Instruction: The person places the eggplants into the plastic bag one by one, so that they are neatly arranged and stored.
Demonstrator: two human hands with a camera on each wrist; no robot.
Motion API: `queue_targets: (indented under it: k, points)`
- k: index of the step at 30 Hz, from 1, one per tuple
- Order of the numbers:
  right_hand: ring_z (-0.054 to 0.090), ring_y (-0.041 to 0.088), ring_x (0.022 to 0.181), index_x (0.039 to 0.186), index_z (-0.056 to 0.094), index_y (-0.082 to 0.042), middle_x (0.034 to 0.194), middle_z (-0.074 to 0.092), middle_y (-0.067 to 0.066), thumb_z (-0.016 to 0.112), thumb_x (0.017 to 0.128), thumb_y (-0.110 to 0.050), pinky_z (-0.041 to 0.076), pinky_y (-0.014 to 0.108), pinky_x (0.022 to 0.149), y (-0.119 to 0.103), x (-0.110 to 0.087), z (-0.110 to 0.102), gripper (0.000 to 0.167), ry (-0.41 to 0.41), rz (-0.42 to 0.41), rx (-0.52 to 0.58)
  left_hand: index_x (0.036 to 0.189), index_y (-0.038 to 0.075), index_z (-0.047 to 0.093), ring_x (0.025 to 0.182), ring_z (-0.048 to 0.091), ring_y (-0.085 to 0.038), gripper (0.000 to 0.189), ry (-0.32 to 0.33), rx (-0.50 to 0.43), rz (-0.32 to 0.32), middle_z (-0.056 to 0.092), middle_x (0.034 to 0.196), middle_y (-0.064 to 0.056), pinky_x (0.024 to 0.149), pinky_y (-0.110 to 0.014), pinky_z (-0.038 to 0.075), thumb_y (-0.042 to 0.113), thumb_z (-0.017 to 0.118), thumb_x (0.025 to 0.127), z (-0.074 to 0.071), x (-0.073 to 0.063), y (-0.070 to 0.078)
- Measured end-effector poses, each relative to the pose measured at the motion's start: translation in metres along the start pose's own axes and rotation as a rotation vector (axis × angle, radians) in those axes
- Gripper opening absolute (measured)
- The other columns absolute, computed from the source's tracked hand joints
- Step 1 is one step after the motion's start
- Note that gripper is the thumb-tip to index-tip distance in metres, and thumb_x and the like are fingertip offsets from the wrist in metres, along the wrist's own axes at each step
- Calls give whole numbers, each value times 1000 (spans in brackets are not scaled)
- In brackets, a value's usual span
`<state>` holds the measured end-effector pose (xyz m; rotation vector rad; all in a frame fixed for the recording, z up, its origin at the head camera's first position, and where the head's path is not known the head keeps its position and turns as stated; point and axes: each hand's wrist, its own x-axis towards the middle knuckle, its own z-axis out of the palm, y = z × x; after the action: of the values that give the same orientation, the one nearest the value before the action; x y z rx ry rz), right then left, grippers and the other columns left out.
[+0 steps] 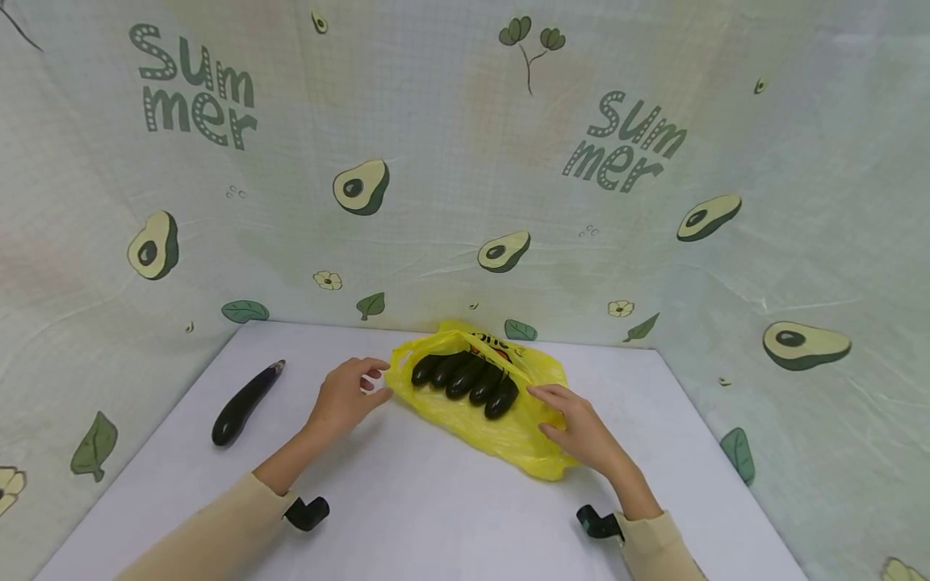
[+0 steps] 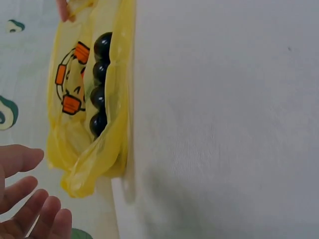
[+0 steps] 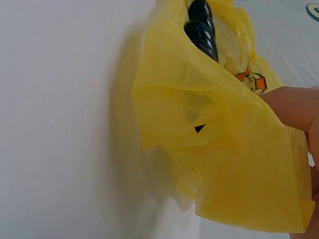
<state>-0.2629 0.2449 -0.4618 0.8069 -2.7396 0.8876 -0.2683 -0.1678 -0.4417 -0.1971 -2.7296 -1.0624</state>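
Note:
A yellow plastic bag (image 1: 501,440) lies on the table with its mouth spread. Several dark, glossy eggplants (image 1: 465,378) sit side by side in it. My left hand (image 1: 349,395) is at the bag's left edge, thumb and fingers apart and holding nothing; in the left wrist view a gap shows between this hand (image 2: 30,204) and the plastic. At the bag's right side, my right hand (image 1: 581,428) touches the plastic with extended fingers, thumb apart. In the right wrist view a flap of the bag (image 3: 249,169) partly hides that hand (image 3: 299,114).
A single eggplant (image 1: 247,403) lies on the white table (image 1: 436,516) at the left, beyond my left forearm. Behind the table hangs a pale cloth (image 1: 436,105) printed with avocados and lettering. Black wrist cameras (image 1: 308,514) are at both sleeves.

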Motion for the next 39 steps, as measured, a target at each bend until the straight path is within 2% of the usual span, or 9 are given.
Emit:
queue_targets:
  k: [8, 17, 21, 26, 35, 39]
  points:
    - [62, 36, 132, 151, 59, -8, 147, 61, 11, 82, 88, 6, 55, 49, 103, -1, -1, 2, 68, 2, -8, 0, 137, 8, 68, 101, 67, -29, 47, 49, 72, -17, 70, 121, -18, 79, -40, 59, 23, 82, 94, -40, -19, -35]
    - [62, 35, 132, 151, 60, -8, 146, 62, 10, 83, 88, 4, 55, 48, 102, -3, 0, 1, 68, 7, -14, -11, 138, 5, 67, 103, 66, -33, 52, 106, 101, -18, 69, 120, -18, 72, -35, 51, 24, 83, 93, -78, -40, -82]
    - [61, 36, 133, 151, 60, -8, 146, 62, 10, 83, 88, 4, 55, 49, 103, -3, 0, 1, 68, 6, -12, -7, 140, 4, 66, 105, 65, -34, 55, 122, 123, -35, 68, 121, -18, 76, -37, 48, 24, 84, 92, -87, -46, -105]
    - [62, 35, 131, 151, 60, -8, 146, 63, 10, 83, 88, 4, 56, 47, 102, -2, 0, 1, 69, 10, -19, -13, 141, 2, 63, 109, 63, -40, 58, 135, 151, -56, 66, 124, -23, 78, -42, 48, 22, 84, 91, -93, -52, -126]
    - [63, 34, 130, 152, 59, -7, 146, 62, 10, 82, 89, 4, 55, 48, 103, -2, -1, 2, 68, -4, -9, -2, 139, -3, 62, 107, 58, -50, 57, 185, 171, -52, 63, 125, -32, 74, -51, 49, 19, 84, 91, -103, -53, -147]
    - [63, 34, 130, 152, 59, -8, 147, 62, 10, 82, 89, 3, 55, 48, 103, -2, -1, 1, 68, -3, -11, -10, 138, -4, 62, 105, 58, -50, 58, 173, 193, -64, 64, 123, -34, 69, -46, 47, 19, 85, 89, -106, -54, -152]
